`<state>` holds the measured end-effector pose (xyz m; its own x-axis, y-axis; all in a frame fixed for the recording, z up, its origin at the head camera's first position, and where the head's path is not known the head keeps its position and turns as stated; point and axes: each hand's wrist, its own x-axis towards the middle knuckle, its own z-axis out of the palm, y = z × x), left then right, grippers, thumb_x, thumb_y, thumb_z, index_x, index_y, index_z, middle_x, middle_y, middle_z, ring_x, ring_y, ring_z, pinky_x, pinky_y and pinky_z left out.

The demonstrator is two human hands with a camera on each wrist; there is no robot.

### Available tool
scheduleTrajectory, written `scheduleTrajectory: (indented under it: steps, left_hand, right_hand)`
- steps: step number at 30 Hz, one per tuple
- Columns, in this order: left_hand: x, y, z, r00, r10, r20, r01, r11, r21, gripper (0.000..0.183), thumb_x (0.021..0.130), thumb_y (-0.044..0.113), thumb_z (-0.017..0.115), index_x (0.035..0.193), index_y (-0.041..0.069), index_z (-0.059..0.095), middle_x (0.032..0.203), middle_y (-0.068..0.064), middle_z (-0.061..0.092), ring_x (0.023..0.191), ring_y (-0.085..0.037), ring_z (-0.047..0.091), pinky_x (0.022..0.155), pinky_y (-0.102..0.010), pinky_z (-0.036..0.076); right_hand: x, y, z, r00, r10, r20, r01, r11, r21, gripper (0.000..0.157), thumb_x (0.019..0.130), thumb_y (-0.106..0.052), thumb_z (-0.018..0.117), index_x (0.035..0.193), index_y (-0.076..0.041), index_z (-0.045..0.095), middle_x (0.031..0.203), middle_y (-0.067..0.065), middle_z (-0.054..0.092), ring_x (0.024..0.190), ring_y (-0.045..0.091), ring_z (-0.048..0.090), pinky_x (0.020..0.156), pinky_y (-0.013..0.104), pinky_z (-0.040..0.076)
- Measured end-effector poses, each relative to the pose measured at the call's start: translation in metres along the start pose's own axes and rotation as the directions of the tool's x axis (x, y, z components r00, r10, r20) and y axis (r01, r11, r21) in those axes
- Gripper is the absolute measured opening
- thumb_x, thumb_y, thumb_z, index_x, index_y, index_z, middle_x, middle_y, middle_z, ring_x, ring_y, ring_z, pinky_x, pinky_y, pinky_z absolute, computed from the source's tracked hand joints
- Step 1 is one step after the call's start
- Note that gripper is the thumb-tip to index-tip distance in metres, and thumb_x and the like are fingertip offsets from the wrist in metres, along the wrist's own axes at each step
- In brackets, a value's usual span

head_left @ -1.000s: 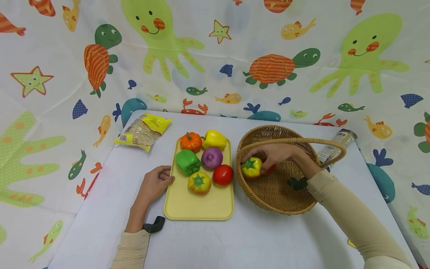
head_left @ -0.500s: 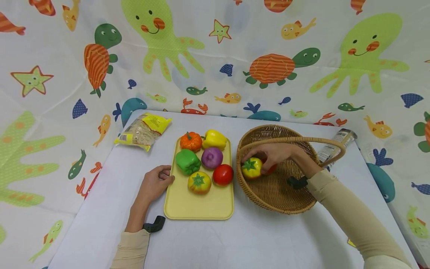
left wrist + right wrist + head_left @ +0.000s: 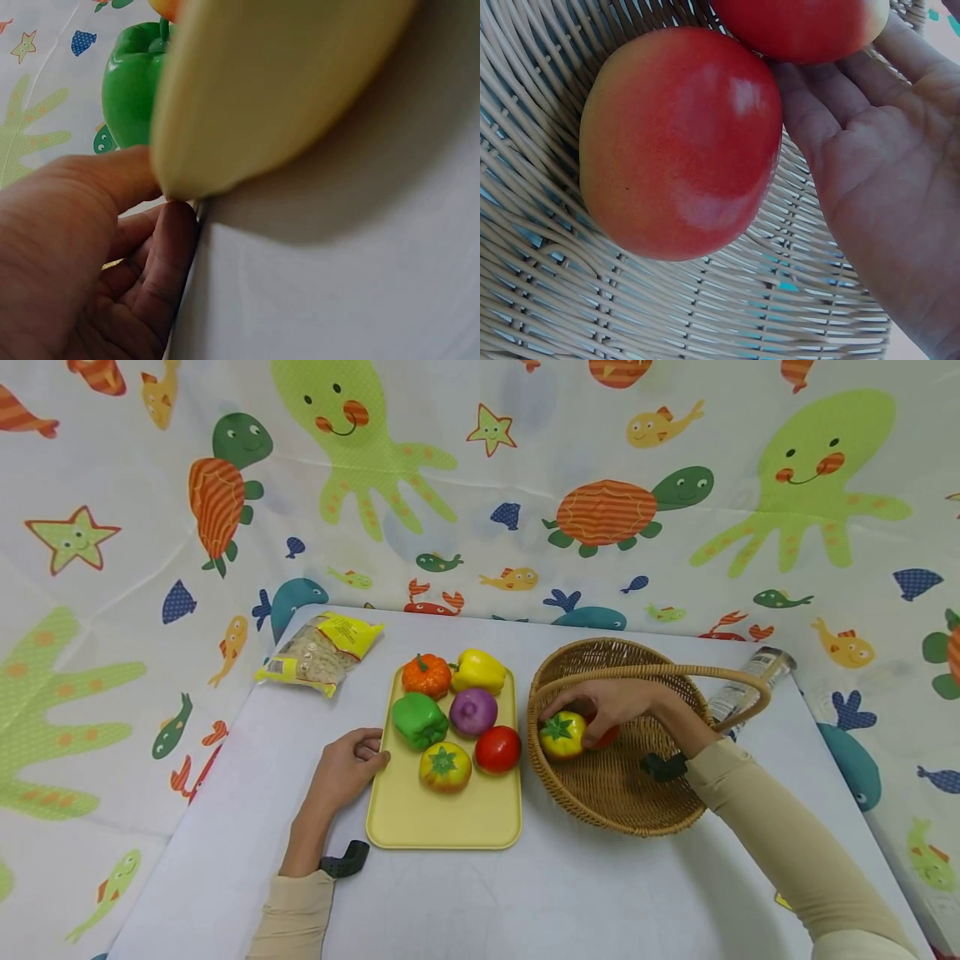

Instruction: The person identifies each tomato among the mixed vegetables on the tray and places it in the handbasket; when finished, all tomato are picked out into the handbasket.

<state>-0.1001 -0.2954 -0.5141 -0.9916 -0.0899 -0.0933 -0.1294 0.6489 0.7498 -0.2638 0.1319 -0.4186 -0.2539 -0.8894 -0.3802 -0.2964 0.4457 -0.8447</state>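
In the head view my left hand [image 3: 347,772] holds the left edge of a pale yellow tray [image 3: 442,822]. Thumb and fingers pinch the rim in the left wrist view. On the tray lie an orange pumpkin [image 3: 426,677], a yellow pepper [image 3: 480,672], a green bell pepper [image 3: 420,721], a purple onion [image 3: 473,712], a red tomato [image 3: 498,750] and a yellow-red tomato [image 3: 446,767]. Inside a wicker basket [image 3: 637,802], my right hand [image 3: 611,702] grips another yellow-red tomato [image 3: 561,737]. A red-and-yellow fruit [image 3: 681,142] rests beside it in the right wrist view.
The basket's handle [image 3: 660,672] arches over my right forearm. Behind the basket, on the right, lies a clear package with printing [image 3: 750,685]. A yellow bag [image 3: 322,652] sits at the back left. A patterned curtain [image 3: 480,485] closes off the rear.
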Motion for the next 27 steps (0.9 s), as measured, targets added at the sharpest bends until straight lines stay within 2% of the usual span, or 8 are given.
scheduleTrajectory:
  steps: [10, 17, 27]
  left_hand:
    - [-0.001, 0.001, -0.001, 1.0, -0.002, -0.001, 0.002, 1.0, -0.004, 0.043, 0.092, 0.021, 0.069, 0.13, 0.003, 0.061, 0.101, -0.006, 0.064, 0.087, -0.018, 0.061, 0.076, -0.034, 0.049]
    - [-0.002, -0.001, -0.003, 1.0, 0.005, 0.005, -0.005, 1.0, -0.003, 0.042, 0.092, 0.021, 0.068, 0.13, 0.003, 0.061, 0.101, -0.006, 0.064, 0.087, -0.018, 0.061, 0.077, -0.036, 0.048]
    - [-0.004, -0.001, -0.005, 1.0, 0.01, 0.006, -0.01, 1.0, -0.003, 0.042, 0.092, 0.021, 0.069, 0.129, 0.003, 0.061, 0.101, -0.006, 0.064, 0.087, -0.018, 0.061, 0.076, -0.035, 0.048]
  right_hand:
    - [0.0, -0.001, 0.003, 1.0, -0.014, -0.008, 0.014, 0.999, 0.038, 0.06, 0.084, -0.006, 0.076, 0.14, -0.011, 0.055, 0.135, 0.006, 0.051, 0.116, 0.028, 0.052, 0.095, 0.041, 0.047]
    - [0.002, -0.003, 0.009, 1.0, -0.007, 0.009, 0.007, 0.997, 0.073, 0.059, 0.083, -0.002, 0.077, 0.138, -0.008, 0.056, 0.132, 0.006, 0.056, 0.112, 0.027, 0.057, 0.094, 0.041, 0.048]
    - [0.0, -0.005, 0.013, 1.0, -0.007, 0.001, 0.007, 0.997, 0.078, 0.061, 0.081, 0.002, 0.076, 0.138, -0.006, 0.055, 0.134, 0.005, 0.055, 0.114, 0.027, 0.056, 0.095, 0.04, 0.047]
